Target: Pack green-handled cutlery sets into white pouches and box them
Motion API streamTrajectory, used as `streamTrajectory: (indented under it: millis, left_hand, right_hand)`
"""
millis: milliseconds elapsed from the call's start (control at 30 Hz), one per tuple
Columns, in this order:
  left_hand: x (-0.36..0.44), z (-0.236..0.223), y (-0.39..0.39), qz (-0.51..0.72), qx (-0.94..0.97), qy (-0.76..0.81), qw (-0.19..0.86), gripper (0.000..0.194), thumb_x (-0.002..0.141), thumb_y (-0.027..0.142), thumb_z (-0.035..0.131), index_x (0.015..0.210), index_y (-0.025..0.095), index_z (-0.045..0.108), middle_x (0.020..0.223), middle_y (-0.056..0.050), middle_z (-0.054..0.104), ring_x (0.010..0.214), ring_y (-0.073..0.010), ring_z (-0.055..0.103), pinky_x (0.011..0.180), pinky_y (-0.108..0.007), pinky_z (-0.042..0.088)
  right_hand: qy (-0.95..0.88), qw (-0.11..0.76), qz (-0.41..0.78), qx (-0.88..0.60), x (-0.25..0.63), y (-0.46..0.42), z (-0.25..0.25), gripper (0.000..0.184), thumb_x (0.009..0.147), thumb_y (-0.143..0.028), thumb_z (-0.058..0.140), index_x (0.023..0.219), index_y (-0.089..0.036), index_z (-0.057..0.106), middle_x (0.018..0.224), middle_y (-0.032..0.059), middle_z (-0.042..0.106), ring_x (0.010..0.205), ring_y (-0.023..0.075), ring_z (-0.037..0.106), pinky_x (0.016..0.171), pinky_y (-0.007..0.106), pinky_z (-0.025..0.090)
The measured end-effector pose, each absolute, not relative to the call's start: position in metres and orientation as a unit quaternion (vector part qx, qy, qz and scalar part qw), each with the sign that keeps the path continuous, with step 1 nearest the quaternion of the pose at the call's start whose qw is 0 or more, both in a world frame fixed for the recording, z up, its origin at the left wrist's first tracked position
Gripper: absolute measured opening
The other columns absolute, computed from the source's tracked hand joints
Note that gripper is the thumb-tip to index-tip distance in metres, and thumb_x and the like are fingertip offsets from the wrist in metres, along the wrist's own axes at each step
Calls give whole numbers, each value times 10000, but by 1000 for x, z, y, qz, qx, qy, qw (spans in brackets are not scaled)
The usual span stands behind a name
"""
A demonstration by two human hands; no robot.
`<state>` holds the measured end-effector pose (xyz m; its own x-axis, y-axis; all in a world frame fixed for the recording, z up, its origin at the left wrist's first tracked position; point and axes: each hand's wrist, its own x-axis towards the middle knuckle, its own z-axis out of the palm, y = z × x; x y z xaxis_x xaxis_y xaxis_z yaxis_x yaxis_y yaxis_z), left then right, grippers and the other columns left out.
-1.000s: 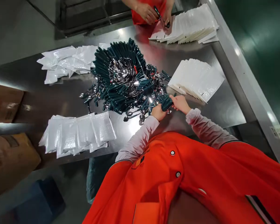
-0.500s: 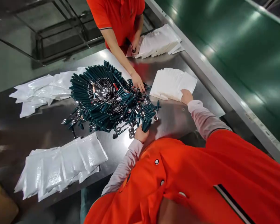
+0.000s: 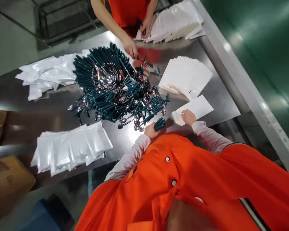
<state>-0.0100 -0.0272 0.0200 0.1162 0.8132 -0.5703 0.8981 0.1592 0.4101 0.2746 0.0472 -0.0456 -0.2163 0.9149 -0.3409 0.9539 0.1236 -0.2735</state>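
Several white packets at near left seem filled; many spoons lie loose. Left fingers clamp a dark-handled bundle; right fingers pinch one envelope, apparently unfilled.

Between the spoon bundle in the left hand and the envelope in the right hand: narrow gap of bare steel tabletop. Beyond left fingers: spoon pile blocks. Left of them: open steel as far as the white packets. Beyond right fingers: past the held envelope, envelope fan obstructs. Channel between pile and fan: narrow, loose handles intruding, co-worker's hand near far end. Right of right fingers: open steel past the envelope.
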Motion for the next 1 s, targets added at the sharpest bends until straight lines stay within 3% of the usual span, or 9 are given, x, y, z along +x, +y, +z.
streamTrajectory:
  millis: [133, 233, 300, 400, 567, 633, 767, 833, 1000]
  left_hand:
    - [6, -2, -20, -113, 652, 637, 396, 464, 877, 399, 744, 1261, 155, 653, 1201, -135, 751, 1163, -290, 716, 958, -306, 549]
    - [8, -15, -22, -164, 639, 652, 374, 569, 860, 403, 751, 1314, 91, 610, 1213, -207, 724, 1154, -336, 713, 977, -366, 548]
    - [8, -18, -25, -170, 649, 657, 344, 579, 882, 373, 722, 1358, 77, 576, 1272, -245, 684, 1195, -354, 691, 1020, -409, 524]
    - [10, -18, -25, -157, 669, 657, 310, 601, 878, 320, 728, 1408, 103, 544, 1351, -261, 637, 1251, -362, 657, 1062, -442, 485]
    - [10, -9, -13, -150, 616, 703, 324, 874, 892, 376, 741, 1583, 41, 322, 1187, -261, 720, 1112, -356, 730, 958, -407, 526]
    - [11, -1, -11, -147, 621, 700, 320, 861, 927, 312, 695, 1615, 31, 261, 1165, -259, 729, 1094, -347, 740, 942, -384, 527]
    - [10, 16, -10, -120, 681, 653, 308, 756, 956, 271, 638, 1612, 78, 317, 1163, -219, 739, 1102, -323, 735, 963, -357, 522]
    - [6, 20, -7, -118, 699, 628, 323, 741, 926, 310, 685, 1579, 104, 402, 1182, -193, 743, 1134, -324, 723, 975, -351, 528]
    - [-6, 22, 5, -139, 687, 628, 339, 539, 775, 337, 839, 1239, 93, 715, 1159, -196, 755, 1158, -368, 714, 991, -378, 552]
  right_hand:
    - [743, 60, -310, 590, 212, 11, -50, 305, 969, -222, 531, 1136, -152, 776, 1093, 125, 774, 1030, 225, 682, 885, 268, 472]
    - [704, 49, -393, 589, 193, 6, -44, 321, 951, -189, 492, 1056, -167, 795, 858, 62, 782, 822, 191, 700, 761, 242, 475]
    - [686, 34, -413, 598, 188, 5, -39, 330, 956, -197, 463, 1037, -153, 780, 808, 48, 765, 714, 173, 678, 692, 240, 464]
    - [699, 9, -372, 611, 179, 2, -31, 300, 965, -227, 463, 994, -137, 747, 896, 94, 762, 803, 199, 679, 737, 263, 463]
    - [777, 30, -292, 557, 163, 2, -15, 222, 921, -191, 530, 990, -112, 726, 1019, 181, 747, 975, 270, 664, 854, 326, 445]
    - [787, 38, -287, 544, 161, 6, -9, 261, 911, -161, 523, 1061, -84, 722, 1064, 209, 743, 984, 281, 669, 857, 340, 449]
    - [802, -2, -320, 504, 161, 15, -2, 595, 893, -160, 552, 1479, -69, 513, 924, 120, 760, 868, 248, 681, 831, 334, 476]
    - [804, -41, -355, 475, 160, 16, 0, 692, 894, -164, 565, 1565, -87, 413, 860, 64, 751, 807, 227, 675, 817, 327, 485]
    - [795, -53, -381, 469, 154, 12, 14, 483, 946, -228, 606, 1417, -121, 590, 876, 65, 749, 822, 221, 683, 827, 325, 491]
